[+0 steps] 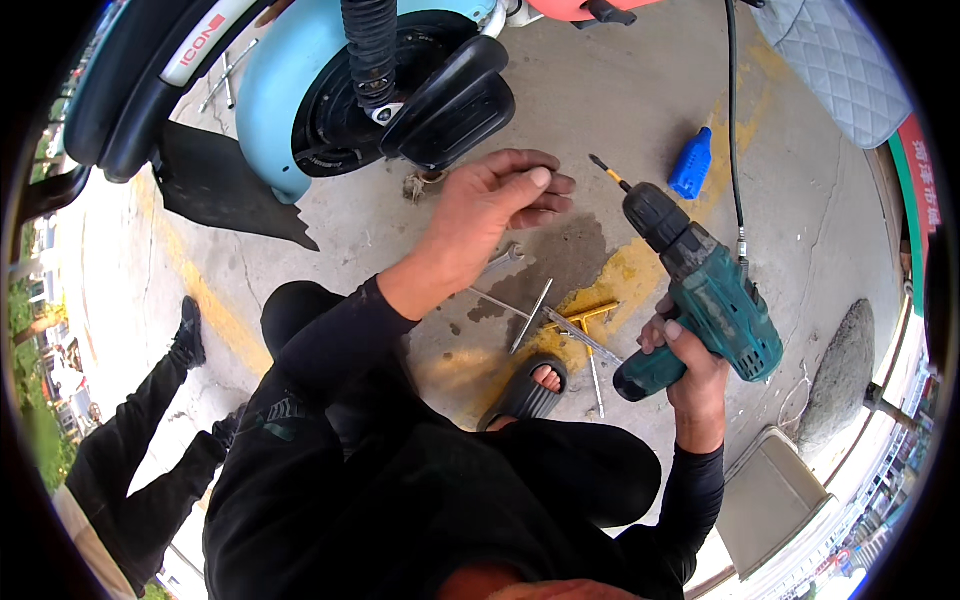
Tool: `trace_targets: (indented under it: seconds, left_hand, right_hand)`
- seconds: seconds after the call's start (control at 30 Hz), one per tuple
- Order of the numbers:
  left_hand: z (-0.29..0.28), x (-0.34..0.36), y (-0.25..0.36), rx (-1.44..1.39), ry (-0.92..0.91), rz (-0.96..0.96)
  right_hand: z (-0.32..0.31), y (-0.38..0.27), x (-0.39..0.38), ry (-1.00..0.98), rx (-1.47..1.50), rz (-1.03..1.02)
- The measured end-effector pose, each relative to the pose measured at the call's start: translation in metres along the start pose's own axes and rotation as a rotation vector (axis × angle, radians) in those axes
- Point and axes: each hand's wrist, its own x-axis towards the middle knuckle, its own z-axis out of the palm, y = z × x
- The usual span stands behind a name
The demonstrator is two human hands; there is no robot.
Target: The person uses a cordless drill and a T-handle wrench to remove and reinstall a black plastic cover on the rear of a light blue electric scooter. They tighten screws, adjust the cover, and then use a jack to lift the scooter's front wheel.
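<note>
A teal and black cordless drill (715, 300) is gripped by its handle in my right hand (690, 365). From its black chuck a screwdriver bit (608, 172) points up and left, toward my left hand (510, 190) but apart from it. The fingers of that left hand are curled, thumb pressed to them; whatever they may pinch is hidden. Just above it hangs a black plastic part (455, 110) beside the wheel of a light-blue scooter (270, 95), next to a ribbed black rubber boot (368, 50). A blue plastic bottle (690, 163) lies on the ground beyond the drill.
T-handle wrenches (535, 315), one with a yellow handle (585, 318), and a spanner (505, 258) lie on the concrete near my sandalled foot (530, 390). A black hose (735, 120) hangs at right. A grey bin (770, 490) and a stone (845, 370) stand lower right; another person's legs (150, 440) are at left.
</note>
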Motion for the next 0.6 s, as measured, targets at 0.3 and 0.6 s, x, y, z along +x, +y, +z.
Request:
trace_targets:
  seconds: [0.3,0.6]
  left_hand:
    - [-0.059,-0.005,0.032,-0.503,-0.047,-0.024]
    - [-0.089,-0.019,0.04,-0.671,-0.147,-0.075]
  right_hand:
    - [0.083,-0.006,0.004,-0.115,0.008,0.115]
    - [0.128,0.0,-0.006,-0.04,-0.094,0.142]
